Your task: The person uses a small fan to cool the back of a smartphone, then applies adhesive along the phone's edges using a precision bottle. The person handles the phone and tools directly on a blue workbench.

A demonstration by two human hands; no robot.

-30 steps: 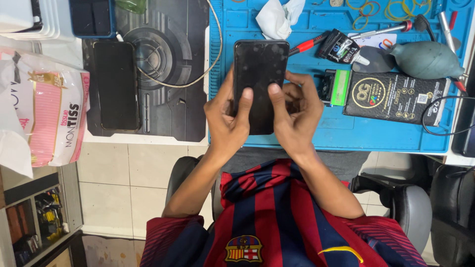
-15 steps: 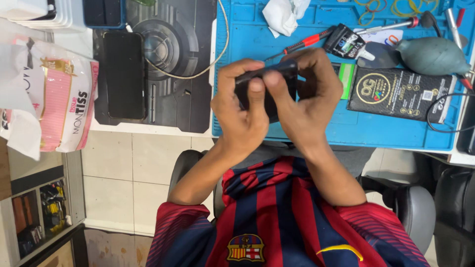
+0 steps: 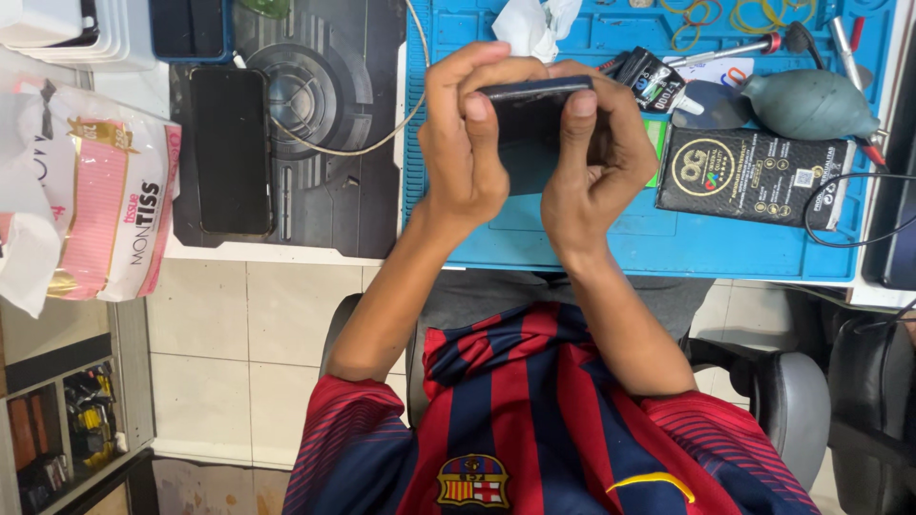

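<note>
Black phone (image 3: 534,100) tilted edge-on since earlier, both hands (image 3: 534,162) clamped around it; blue mat (image 3: 611,238) beneath

Black box (image 3: 756,178), pink tissue pack (image 3: 114,215)

A second ago the phone (image 3: 532,107) lies face-up toward the camera, its whole dark screen showing, held from below by both hands. Now it is tipped on edge, so only a thin dark side shows. The left hand (image 3: 465,143) and right hand (image 3: 599,157) are closed around it, fingers curled over the top and thumbs pressed against the near face. The hands also sit higher over the blue mat (image 3: 611,243).
</note>
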